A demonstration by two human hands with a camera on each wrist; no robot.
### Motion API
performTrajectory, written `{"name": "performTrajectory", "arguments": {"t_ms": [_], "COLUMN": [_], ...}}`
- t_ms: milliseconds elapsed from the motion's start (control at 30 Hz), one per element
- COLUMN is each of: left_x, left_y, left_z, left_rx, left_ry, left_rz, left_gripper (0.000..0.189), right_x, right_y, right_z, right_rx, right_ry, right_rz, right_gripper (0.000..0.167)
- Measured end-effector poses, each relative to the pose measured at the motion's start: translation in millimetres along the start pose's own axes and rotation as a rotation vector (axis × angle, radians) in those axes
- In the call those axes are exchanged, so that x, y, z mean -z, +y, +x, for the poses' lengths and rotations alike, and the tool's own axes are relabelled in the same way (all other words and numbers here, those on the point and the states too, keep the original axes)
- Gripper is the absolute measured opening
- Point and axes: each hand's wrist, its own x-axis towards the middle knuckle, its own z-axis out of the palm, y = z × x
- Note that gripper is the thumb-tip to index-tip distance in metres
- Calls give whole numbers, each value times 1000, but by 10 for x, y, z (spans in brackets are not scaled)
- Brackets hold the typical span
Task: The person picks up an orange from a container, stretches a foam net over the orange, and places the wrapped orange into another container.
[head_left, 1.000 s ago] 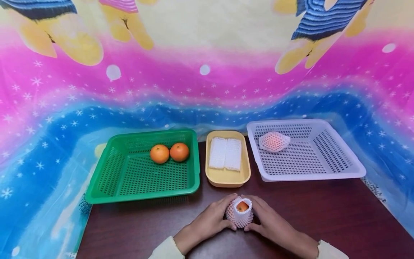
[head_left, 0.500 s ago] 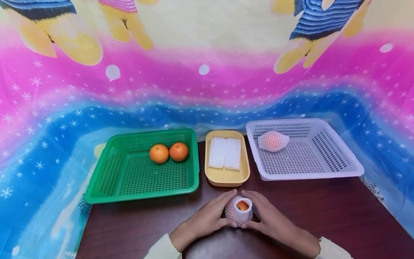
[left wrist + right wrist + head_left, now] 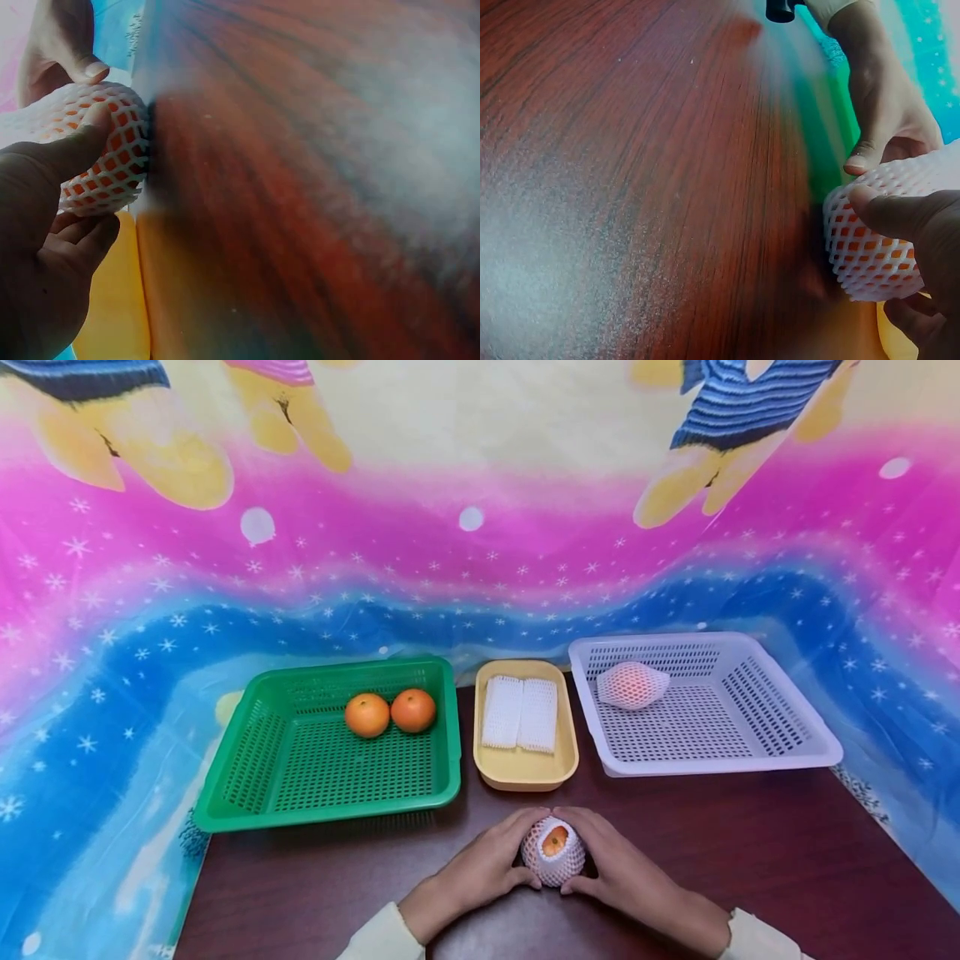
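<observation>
We find the orange fruit [image 3: 555, 841] in its white foam net [image 3: 558, 869] at the table [image 3: 750, 860] surface, before the yellow tray [image 3: 525, 770]. We see the left hand [image 3: 487, 862] and right hand [image 3: 626, 868] curved around it, thumbs and fingers gripping opposite sides. We locate two folded nets [image 3: 537, 717] inside the tray.

I can read no text, number, brand or sign in any of my three views. No lettering is legible to me on the netted fruit [image 3: 566, 863], the oranges [image 3: 367, 717], the green basket [image 3: 337, 777], the yellow tray [image 3: 525, 771], the pale basket [image 3: 712, 710] or the tabletop [image 3: 712, 827]. The backdrop [image 3: 420, 539] carries printed snowflakes and dots, without readable words.
</observation>
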Motion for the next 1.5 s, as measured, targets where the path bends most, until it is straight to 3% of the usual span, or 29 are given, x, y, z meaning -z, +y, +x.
{"name": "performTrajectory", "arguments": {"t_ms": [233, 467, 667, 800, 933, 1100, 1300, 1500], "left_x": [-21, -34, 15, 74, 104, 72, 47, 21], "left_y": [9, 11, 31, 60, 78, 67, 42, 1], "left_z": [35, 42, 2, 0, 19, 25, 42, 38], "left_rx": [14, 80, 118, 99, 52, 7, 3, 59], "left_ry": [-3, -79, -111, -76, -24, -25, -37, -75], "left_rz": [14, 54, 64, 18, -13, -35, -9, -43], "left_gripper": [91, 98, 108, 101, 85, 79, 85, 92], "right_x": [-17, -45, 8, 93, 133, 107, 79, 66], "right_y": [23, 37, 16, -18, -32, -13, 9, 21], "right_z": [-24, -38, -27, 5, 39, 32, 7, -6], "right_rx": [-29, -73, -56, -36, 29, 73, 20, -45], "right_ry": [13, -36, -46, -11, 36, 22, -11, -76], "right_rz": [15, 27, 22, 24, 27, 46, 11, 31], "right_gripper": [100, 101, 104, 103, 88, 78, 84, 90]}}
